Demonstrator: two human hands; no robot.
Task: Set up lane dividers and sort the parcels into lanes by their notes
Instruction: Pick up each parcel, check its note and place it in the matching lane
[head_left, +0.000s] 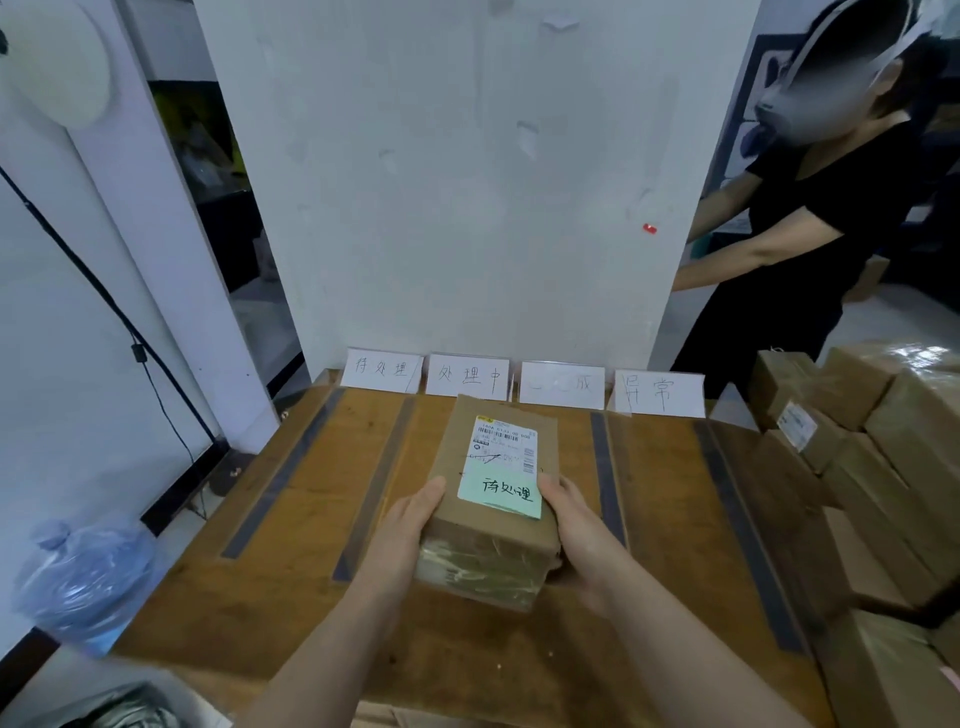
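Head: both hands (410, 530) (576, 525) grip parcel (493, 499)

L hand (410, 525) & R hand (576, 535) bare, L forearm (322, 649) & R forearm (675, 639) uncovered to btm frame edge.

I can't read third sign (562, 384), writing too faint. Shipping label (505, 441) print too small. Box stack (904, 467) cut by right edge.
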